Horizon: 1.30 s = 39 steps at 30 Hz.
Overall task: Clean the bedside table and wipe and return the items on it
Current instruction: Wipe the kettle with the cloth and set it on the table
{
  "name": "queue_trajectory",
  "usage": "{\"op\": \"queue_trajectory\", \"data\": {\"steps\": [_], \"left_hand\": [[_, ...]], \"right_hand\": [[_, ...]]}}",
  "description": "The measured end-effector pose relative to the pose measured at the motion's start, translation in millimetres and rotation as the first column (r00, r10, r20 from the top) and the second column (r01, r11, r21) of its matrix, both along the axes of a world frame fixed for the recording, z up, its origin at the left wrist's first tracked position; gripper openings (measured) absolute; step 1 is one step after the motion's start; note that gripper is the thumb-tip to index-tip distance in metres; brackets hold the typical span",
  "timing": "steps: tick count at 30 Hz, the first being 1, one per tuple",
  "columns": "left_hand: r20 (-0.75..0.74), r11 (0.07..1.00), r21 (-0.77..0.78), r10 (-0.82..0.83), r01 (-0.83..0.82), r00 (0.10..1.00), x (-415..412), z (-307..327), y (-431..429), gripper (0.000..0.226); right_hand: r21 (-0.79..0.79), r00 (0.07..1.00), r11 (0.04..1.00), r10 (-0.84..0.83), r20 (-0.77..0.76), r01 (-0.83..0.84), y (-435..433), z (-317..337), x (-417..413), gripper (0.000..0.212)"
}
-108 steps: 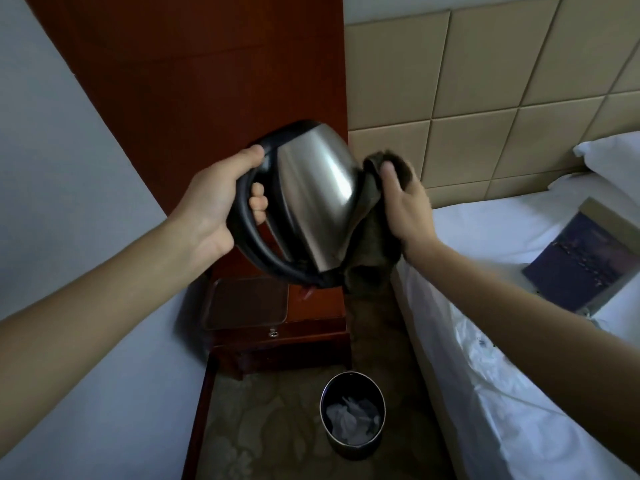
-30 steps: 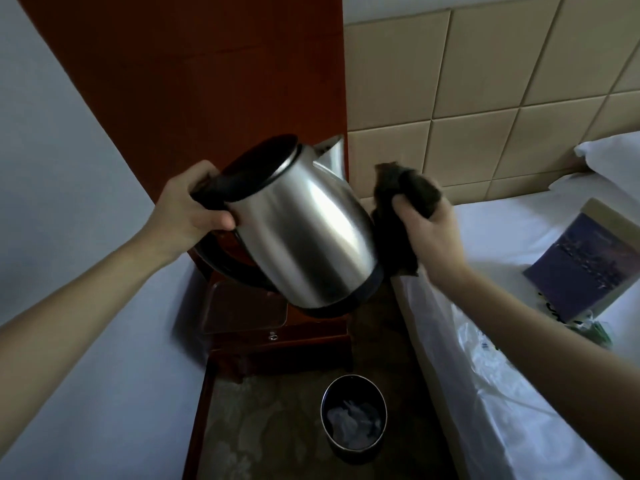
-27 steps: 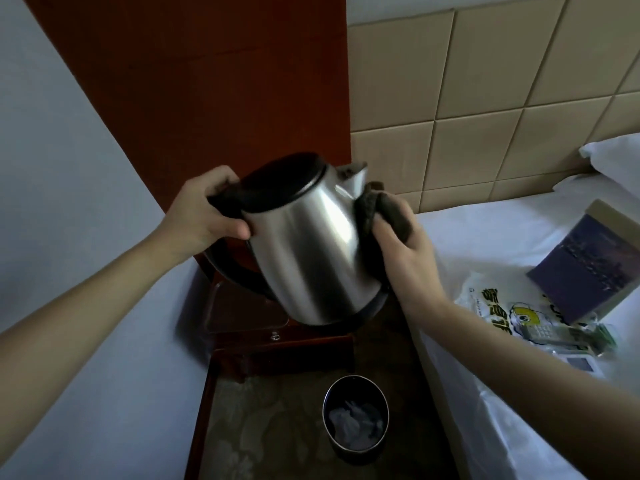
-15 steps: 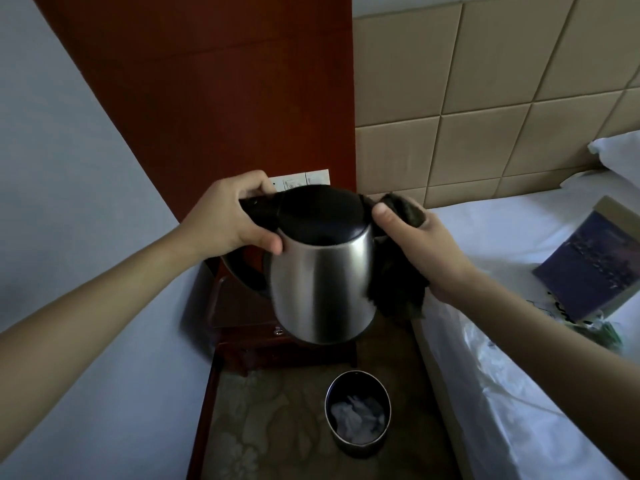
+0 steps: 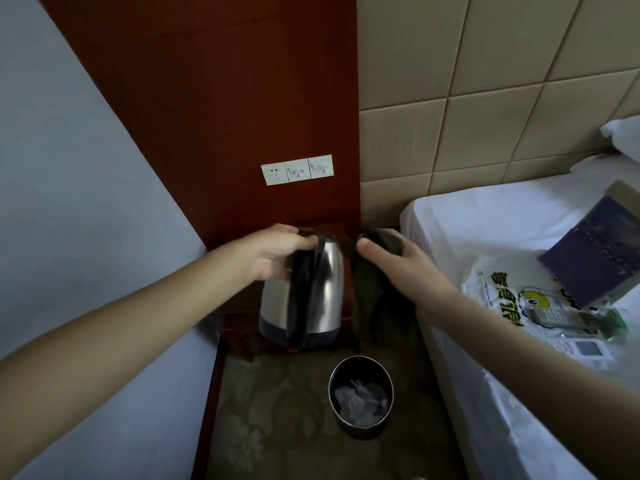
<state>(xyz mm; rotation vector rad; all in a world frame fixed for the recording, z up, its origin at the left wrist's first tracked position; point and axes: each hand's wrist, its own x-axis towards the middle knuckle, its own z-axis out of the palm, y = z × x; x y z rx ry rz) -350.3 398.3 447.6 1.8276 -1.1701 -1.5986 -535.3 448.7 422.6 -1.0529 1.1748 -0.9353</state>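
Observation:
A steel kettle [image 5: 322,289] with a black handle and base stands upright on the red-brown bedside table [image 5: 239,332]. My left hand [image 5: 277,252] grips the top of its handle at the lid. My right hand [image 5: 398,261] holds a dark cloth [image 5: 375,306] just right of the kettle; the cloth hangs down beside the table's right edge. Most of the table top is hidden by the kettle and my arms.
A round metal bin [image 5: 360,396] with white waste stands on the patterned carpet in front of the table. The bed [image 5: 485,237] on the right carries a dark book [image 5: 595,251], a printed plastic bag [image 5: 509,299] and remotes [image 5: 568,337]. Wall sockets [image 5: 297,169] sit above the table.
The kettle went from tilted in the air, with the cloth against its side, to upright and lowered onto the bedside table. My right hand with the cloth has come off the kettle.

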Motion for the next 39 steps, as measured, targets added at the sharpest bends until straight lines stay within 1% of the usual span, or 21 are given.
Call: {"op": "queue_trajectory", "data": {"steps": [1,2,3,4,6,9,12,14,16,18,20,22,24,25,26,28,32,35,37,38,39], "left_hand": [[-0.050,0.999,0.003,0.041,-0.041,0.998,-3.3,-4.0,5.0,0.049],[-0.110,0.997,0.009,0.077,-0.076,0.991,-5.2,-7.1,8.9,0.047],[-0.189,0.994,0.021,0.107,-0.105,0.976,-5.8,-8.4,11.8,0.038],[-0.280,0.991,0.040,0.137,-0.131,0.950,-6.3,-6.2,15.3,0.030],[-0.424,0.982,0.045,0.183,-0.181,0.887,-6.0,-4.3,20.2,0.036],[-0.507,0.984,0.027,0.165,-0.175,0.846,-6.4,-6.9,24.1,0.041],[-0.535,0.997,0.035,0.078,-0.070,0.841,-10.0,-6.3,25.3,0.046],[-0.466,0.997,-0.020,-0.072,0.072,0.882,-12.9,1.5,22.4,0.039],[-0.323,0.970,-0.084,-0.243,0.228,0.915,-12.7,12.7,15.0,0.040],[-0.052,0.907,-0.153,-0.405,0.393,0.913,-9.4,28.3,6.5,0.044],[0.264,0.811,-0.283,-0.447,0.512,0.854,-2.1,43.6,-2.2,0.032],[0.501,0.668,-0.405,-0.409,0.624,0.763,5.6,52.2,-12.3,0.020],[0.636,0.531,-0.323,-0.491,0.784,0.595,7.0,52.0,-16.2,0.036],[0.664,0.478,-0.261,-0.541,0.839,0.515,4.4,49.1,-16.0,0.048],[0.680,0.439,-0.228,-0.567,0.869,0.465,-0.1,46.4,-15.0,0.055],[0.671,0.408,-0.237,-0.587,0.881,0.453,-10.5,43.6,-13.2,0.051],[0.618,0.394,-0.286,-0.621,0.874,0.482,-22.2,46.5,-10.3,0.033],[0.593,0.438,-0.356,-0.577,0.826,0.562,-22.1,47.0,-7.4,0.029],[0.580,0.479,-0.405,-0.524,0.779,0.624,-20.3,45.3,-4.5,0.027],[0.582,0.493,-0.431,-0.488,0.756,0.650,-18.9,44.8,-2.3,0.027],[0.578,0.508,-0.457,-0.454,0.730,0.678,-16.7,43.8,-0.3,0.027]], "right_hand": [[-0.003,1.000,1.000,0.002,0.018,-0.001,0.2,-5.7,8.2,0.022],[-0.003,0.999,1.000,0.006,0.046,-0.006,-0.4,-9.6,16.4,0.027],[-0.009,0.998,1.000,0.023,0.050,-0.022,-1.6,-13.5,23.8,0.032],[-0.027,0.999,0.999,0.044,0.014,-0.043,-2.1,-16.1,31.6,0.039],[-0.111,0.990,0.992,0.049,-0.134,-0.064,-3.0,-23.0,44.6,0.056],[-0.280,0.960,0.959,-0.040,-0.278,-0.042,-3.9,-29.6,51.5,0.072],[-0.310,0.946,0.950,-0.118,-0.302,0.020,-9.5,-32.2,44.1,0.072],[-0.254,0.964,0.964,-0.138,-0.229,0.078,-13.3,-33.9,36.4,0.065],[-0.212,0.978,0.972,-0.138,-0.159,0.102,-17.0,-34.6,27.2,0.059],[-0.210,0.987,0.974,-0.114,-0.112,0.089,-18.4,-29.5,14.2,0.053],[-0.232,0.998,0.973,-0.026,-0.058,0.012,-17.1,-21.1,-2.3,0.045],[-0.282,0.993,0.952,0.103,-0.061,-0.117,-13.2,-13.2,-18.1,0.037],[-0.315,0.981,0.929,0.186,-0.058,-0.195,-9.6,-8.5,-28.8,0.031],[-0.323,0.979,0.925,0.201,-0.036,-0.202,-9.2,-8.1,-32.8,0.031],[-0.328,0.978,0.923,0.209,-0.017,-0.203,-9.1,-7.7,-36.2,0.032],[-0.332,0.973,0.917,0.230,-0.010,-0.220,-9.3,-5.4,-40.4,0.035],[-0.338,0.947,0.889,0.320,-0.025,-0.309,-10.1,1.3,-43.4,0.044],[-0.350,0.949,0.892,0.314,0.024,-0.286,-10.4,4.7,-46.7,0.043],[-0.371,0.973,0.907,0.228,0.041,-0.197,-7.8,5.5,-47.0,0.038],[-0.375,0.987,0.922,0.135,0.086,-0.093,-6.9,4.7,-47.1,0.032],[-0.341,0.982,0.938,0.005,0.189,0.061,-7.1,3.4,-48.3,0.025]]}}
